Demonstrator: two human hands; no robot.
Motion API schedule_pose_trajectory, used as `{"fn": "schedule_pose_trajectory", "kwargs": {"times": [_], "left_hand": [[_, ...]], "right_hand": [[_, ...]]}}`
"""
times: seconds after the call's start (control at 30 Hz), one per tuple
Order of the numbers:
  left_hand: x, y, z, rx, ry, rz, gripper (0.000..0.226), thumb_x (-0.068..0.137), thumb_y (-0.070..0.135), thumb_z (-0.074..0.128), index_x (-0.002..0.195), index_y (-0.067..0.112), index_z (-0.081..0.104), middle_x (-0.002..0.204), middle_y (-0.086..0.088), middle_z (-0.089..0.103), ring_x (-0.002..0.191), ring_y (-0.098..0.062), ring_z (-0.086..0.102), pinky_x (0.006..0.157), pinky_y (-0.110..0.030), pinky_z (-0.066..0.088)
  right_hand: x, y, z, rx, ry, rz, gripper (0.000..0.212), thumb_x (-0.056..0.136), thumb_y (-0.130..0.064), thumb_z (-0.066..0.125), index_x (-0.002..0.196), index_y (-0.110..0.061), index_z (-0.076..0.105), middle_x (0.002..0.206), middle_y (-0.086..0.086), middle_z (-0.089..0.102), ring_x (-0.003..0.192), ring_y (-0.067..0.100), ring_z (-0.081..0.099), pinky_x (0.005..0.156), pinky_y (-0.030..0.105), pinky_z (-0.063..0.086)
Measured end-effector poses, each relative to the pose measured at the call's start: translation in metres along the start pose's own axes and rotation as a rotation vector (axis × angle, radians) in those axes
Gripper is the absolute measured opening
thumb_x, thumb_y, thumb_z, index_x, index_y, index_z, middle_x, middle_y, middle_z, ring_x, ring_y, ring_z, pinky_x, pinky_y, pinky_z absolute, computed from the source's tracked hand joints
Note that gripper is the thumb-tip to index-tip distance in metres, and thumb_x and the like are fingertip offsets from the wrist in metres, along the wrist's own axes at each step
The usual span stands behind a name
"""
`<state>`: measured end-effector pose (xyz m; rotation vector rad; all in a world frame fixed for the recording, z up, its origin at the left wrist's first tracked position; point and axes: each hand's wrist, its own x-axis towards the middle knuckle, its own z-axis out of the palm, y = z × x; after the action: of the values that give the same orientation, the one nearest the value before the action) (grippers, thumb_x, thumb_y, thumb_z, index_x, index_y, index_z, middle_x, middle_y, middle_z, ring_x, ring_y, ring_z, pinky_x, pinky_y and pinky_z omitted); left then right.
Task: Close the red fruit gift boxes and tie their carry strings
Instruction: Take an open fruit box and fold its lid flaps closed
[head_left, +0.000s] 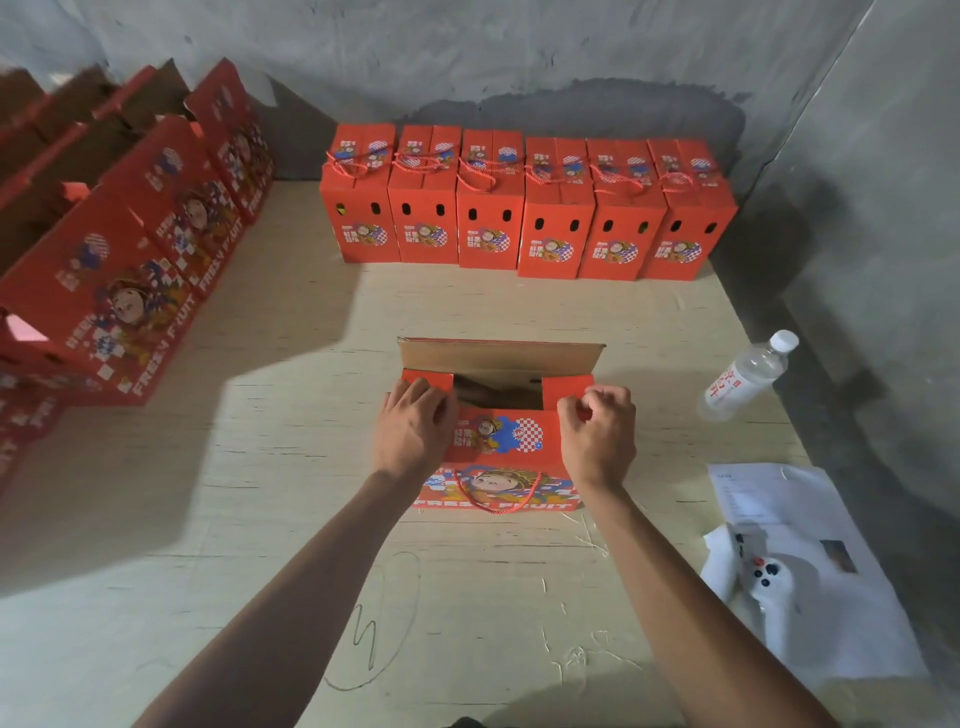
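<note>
- An open red gift box (498, 447) stands on the pale wooden table (291, 467), its far flap upright.
- The left hand (413, 423) presses the left side flap; the right hand (597, 431) pinches the right one.
- A red carry string (496, 506) hangs down the front.
- Six closed boxes (524, 208) line the wall.
- A water bottle (748, 374) lies to the right.

Printed cardboard box (498, 441) on scuffed plywood table (311, 467).
</note>
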<state>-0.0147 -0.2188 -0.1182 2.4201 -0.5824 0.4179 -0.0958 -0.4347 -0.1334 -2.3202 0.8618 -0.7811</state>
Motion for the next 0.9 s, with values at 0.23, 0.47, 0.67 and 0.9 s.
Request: {"fn": "schedule_pose_trajectory", "kwargs": {"times": [0.23,0.47,0.67,0.9], "left_hand": [[0.004,-0.007,0.006,0.068,-0.121,-0.17,0.042,0.096,0.051,0.061,0.118,0.016,0.059,0.124,-0.004,0.056,0.116,-0.026,0.048,0.105,-0.046,0.036],[0.006,-0.011,0.009,-0.108,-0.169,-0.331,0.059,0.091,0.067,0.058,0.13,0.024,0.046,0.14,-0.002,0.04,0.118,-0.024,0.05,0.081,-0.044,0.057],[0.006,-0.016,0.012,-0.066,-0.206,-0.288,0.03,0.1,0.063,0.047,0.121,0.043,0.04,0.144,0.003,0.034,0.121,-0.03,0.048,0.087,-0.049,0.056],[0.007,-0.01,0.014,-0.036,-0.154,-0.423,0.059,0.094,0.065,0.053,0.128,0.019,0.04,0.136,-0.003,0.039,0.118,-0.028,0.05,0.086,-0.047,0.054]], "right_hand": [[-0.003,-0.002,-0.001,0.012,0.025,-0.004,0.026,0.096,-0.036,0.067,0.105,-0.012,0.059,0.117,0.007,0.058,0.101,0.027,0.063,0.059,0.027,0.042],[0.008,0.001,0.0,-0.111,-0.289,0.165,0.051,0.106,-0.055,0.039,0.137,-0.014,0.044,0.119,0.01,0.07,0.096,0.033,0.071,0.077,0.043,0.057],[0.018,-0.001,-0.001,-0.223,-0.445,0.216,0.049,0.106,-0.056,0.032,0.124,-0.012,0.04,0.111,0.009,0.065,0.082,0.025,0.065,0.061,0.033,0.048],[0.018,-0.008,-0.007,-0.221,-0.487,0.295,0.05,0.104,-0.057,0.038,0.126,-0.012,0.039,0.105,0.008,0.065,0.082,0.024,0.068,0.07,0.038,0.058]]}}
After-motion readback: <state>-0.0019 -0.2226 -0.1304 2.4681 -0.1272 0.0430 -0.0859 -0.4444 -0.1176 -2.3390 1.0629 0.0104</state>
